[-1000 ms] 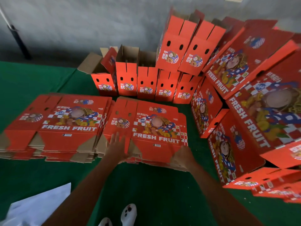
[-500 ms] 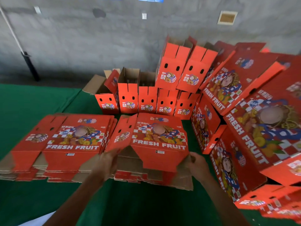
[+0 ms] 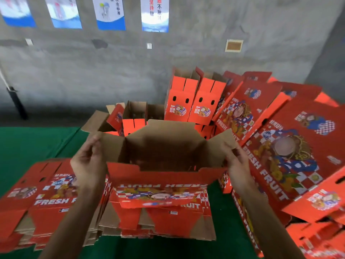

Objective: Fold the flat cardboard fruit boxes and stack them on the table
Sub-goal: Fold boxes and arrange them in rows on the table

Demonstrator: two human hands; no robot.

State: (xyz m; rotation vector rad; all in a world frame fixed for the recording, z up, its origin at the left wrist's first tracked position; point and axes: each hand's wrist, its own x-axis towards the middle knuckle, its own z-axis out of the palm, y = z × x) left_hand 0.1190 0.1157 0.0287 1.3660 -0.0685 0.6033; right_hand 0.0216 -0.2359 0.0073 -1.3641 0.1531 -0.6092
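I hold one red cardboard fruit box (image 3: 164,176) lifted above the flat stacks, spread partly open so its brown inside faces me. My left hand (image 3: 87,161) grips its left flap near the top corner. My right hand (image 3: 237,163) grips the right flap. Under it lies a stack of flat boxes (image 3: 158,221), with a second flat stack (image 3: 37,199) to the left, both on the green table (image 3: 28,146).
Folded upright red boxes (image 3: 188,101) stand at the back by the grey wall. A leaning pile of large folded boxes (image 3: 291,146) crowds the right side. Posters (image 3: 110,14) hang on the wall. A dark pole (image 3: 16,103) leans at the far left.
Both hands took the top flat box off the middle stack, lifted it and pulled it open. The camera tilted up toward the wall.
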